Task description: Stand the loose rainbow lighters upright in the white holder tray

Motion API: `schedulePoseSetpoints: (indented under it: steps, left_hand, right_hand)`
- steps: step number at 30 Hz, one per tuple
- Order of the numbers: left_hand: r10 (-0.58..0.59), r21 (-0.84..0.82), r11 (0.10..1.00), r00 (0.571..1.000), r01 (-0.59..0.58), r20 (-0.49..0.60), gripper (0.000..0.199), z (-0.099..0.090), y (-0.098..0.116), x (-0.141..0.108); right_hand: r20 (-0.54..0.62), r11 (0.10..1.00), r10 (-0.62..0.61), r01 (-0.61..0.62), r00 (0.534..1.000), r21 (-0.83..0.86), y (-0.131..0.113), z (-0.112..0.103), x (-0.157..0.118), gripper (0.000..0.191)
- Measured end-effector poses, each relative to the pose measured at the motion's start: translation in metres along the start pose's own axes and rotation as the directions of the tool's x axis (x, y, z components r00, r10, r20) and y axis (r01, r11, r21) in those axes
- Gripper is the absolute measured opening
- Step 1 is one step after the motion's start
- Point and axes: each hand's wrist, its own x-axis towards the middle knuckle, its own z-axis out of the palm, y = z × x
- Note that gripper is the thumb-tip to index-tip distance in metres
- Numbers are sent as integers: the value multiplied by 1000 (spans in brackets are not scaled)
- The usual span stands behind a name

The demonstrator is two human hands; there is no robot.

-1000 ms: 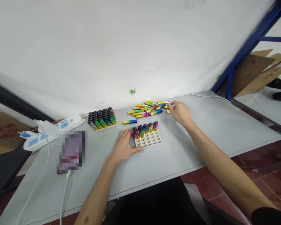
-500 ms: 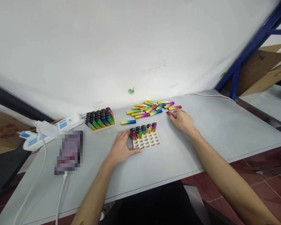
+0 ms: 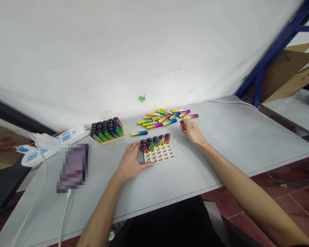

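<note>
My left hand [image 3: 130, 163] is curved round the left side of a white lighter tray [image 3: 166, 155], fingers near the back corner and thumb along the front, steadying it. Several colourful lighters [image 3: 156, 141] with black tops stand upright in the tray's back rows; the front slots are bare. Over the table, right of the tray, my right hand [image 3: 192, 131] pinches a red lighter [image 3: 182, 125], partly hidden by the fingers. Just behind that hand lies a loose pile of metallic lighters [image 3: 154, 126]. A single yellow-and-blue lighter [image 3: 139, 133] lies apart, behind the tray.
A second tray packed with upright lighters [image 3: 106, 132] stands back left by the wall. Power strips [image 3: 67, 136], a pixelated phone [image 3: 73, 168] and its white cable [image 3: 64, 216] occupy the left side. A blue metal frame [image 3: 259, 85] and cardboard boxes [image 3: 288, 73] are at right.
My right hand has drawn back slightly from the pile toward the tray, lifting the red lighter with its black top now showing. My left hand stays at the tray. The view has shifted slightly.
</note>
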Motion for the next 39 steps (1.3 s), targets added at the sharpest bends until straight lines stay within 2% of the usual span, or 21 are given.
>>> schedulePoseSetpoints:
  steps: [3, 7, 10, 16, 29, 32, 35, 39]
  left_hand:
    - [3, 0, 1000, 1000, -3, 1, 73, 0, 0, 0]
    - [-10, -5, 1000, 1000, 10, 8, 73, -1, 1, 0]
    - [-13, -7, 1000, 1000, 13, 9, 74, 0, 0, 0]
    - [-9, -6, 1000, 1000, 9, 9, 73, -1, 2, 0]
    - [-15, -17, 1000, 1000, 15, -2, 74, 0, 2, -1]
    - [-8, -17, 1000, 1000, 8, -7, 74, 0, 2, -1]
    - [-6, -19, 1000, 1000, 6, -12, 74, 0, 2, -1]
    - [-3, -16, 1000, 1000, 3, -5, 72, -1, 3, 0]
  right_hand:
    - [0, 998, 47, -47, 999, 51, -1, 4, 0, 61]
    - [2, 967, 96, -94, 995, 238, -2, 5, 3, 55]
    - [17, 946, 118, -118, 993, 304, -2, 4, 4, 51]
    - [29, 918, 191, -189, 981, 350, -4, 6, 3, 53]
    - [13, 937, 177, -172, 984, 303, 4, 10, 5, 53]
    - [20, 944, 143, -142, 990, 299, 6, 11, 5, 54]
    - [-31, 963, 40, -30, 999, 268, 8, 12, 6, 49]
    - [-75, 988, -108, 116, 991, 99, 10, 11, 6, 36]
